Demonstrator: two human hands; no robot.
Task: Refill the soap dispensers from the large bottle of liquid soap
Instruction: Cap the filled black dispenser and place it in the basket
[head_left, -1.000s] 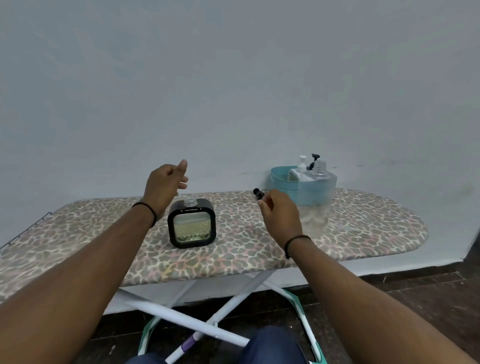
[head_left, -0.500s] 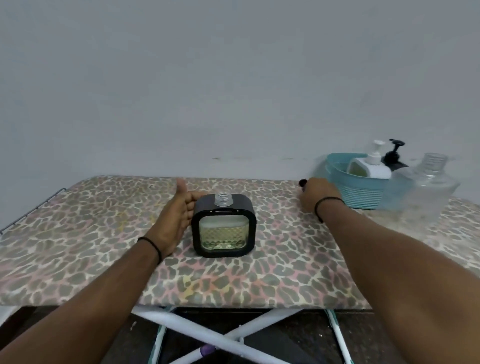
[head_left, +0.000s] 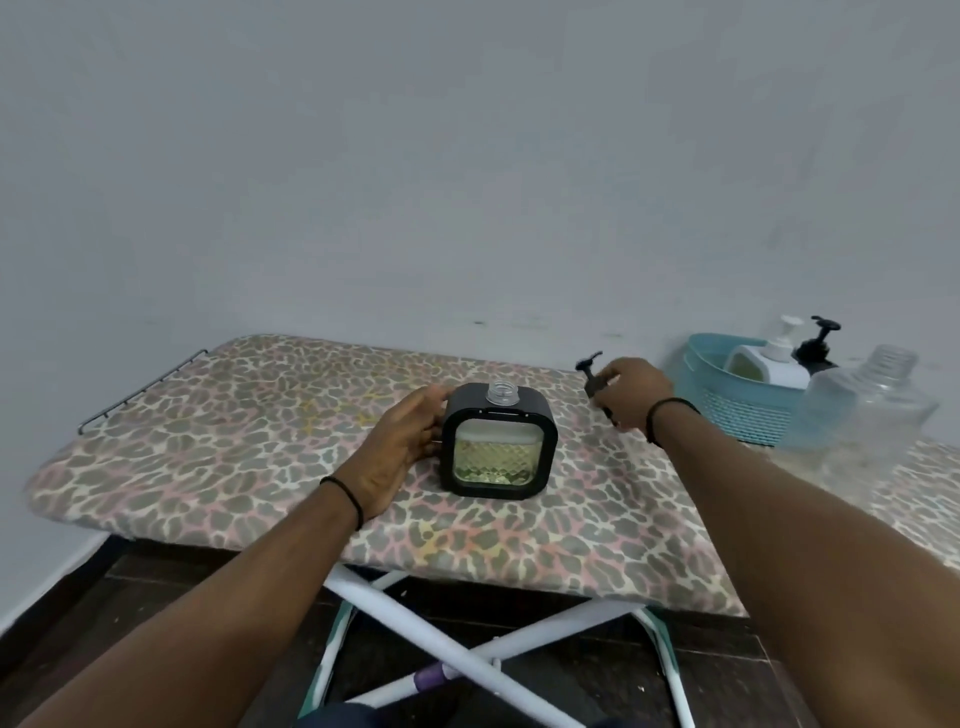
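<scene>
A square black soap dispenser (head_left: 497, 441) with a clear open neck and yellowish soap inside stands mid-board. My left hand (head_left: 402, 441) holds its left side, fingers wrapped behind it. My right hand (head_left: 631, 392) grips the black pump head (head_left: 591, 371) further back and to the right, low over the board. The large clear bottle (head_left: 878, 410), uncapped, stands at the right. A white dispenser (head_left: 769, 361) and a black pump bottle (head_left: 818, 345) sit in a blue basket (head_left: 737, 410).
Everything rests on a leopard-print ironing board (head_left: 234, 457) against a pale wall. A metal rack (head_left: 140, 387) ends the board at the left. Crossed white legs (head_left: 467, 639) and dark floor lie below the near edge.
My left hand closed in on the dispenser's left side. My right hand carried the pump head rightward and back toward the basket. The view shifted closer and to the left.
</scene>
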